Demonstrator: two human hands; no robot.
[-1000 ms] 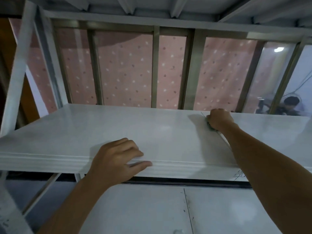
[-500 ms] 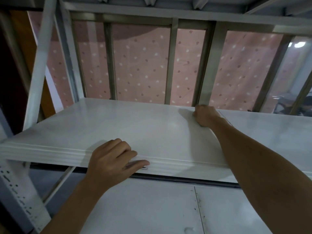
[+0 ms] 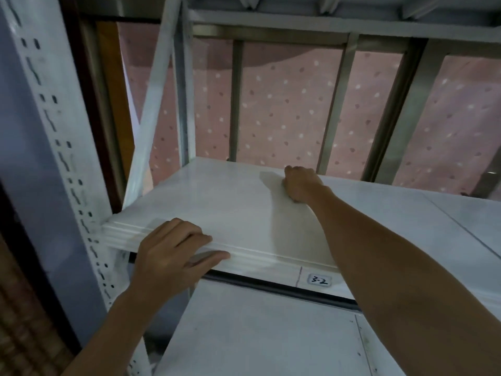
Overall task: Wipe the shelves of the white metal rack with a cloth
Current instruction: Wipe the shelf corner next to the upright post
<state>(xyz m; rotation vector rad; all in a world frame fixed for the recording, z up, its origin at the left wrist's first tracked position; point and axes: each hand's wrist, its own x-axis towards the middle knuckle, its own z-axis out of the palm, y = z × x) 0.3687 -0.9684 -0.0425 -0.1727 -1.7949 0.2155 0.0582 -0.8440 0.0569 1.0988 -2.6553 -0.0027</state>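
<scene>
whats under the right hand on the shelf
The right hand is closed into a fist, pressing on the white shelf near its back edge. Whatever is under the fist is covered; no cloth shows around it.

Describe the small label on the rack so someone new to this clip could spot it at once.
Start at the white upper shelf that the left hand rests on at its front edge. Follow that front edge rightward to just before the right forearm crosses it. There, on the shelf's face, sits the small label, hand-marked "3-2", the only writing in view.
</scene>
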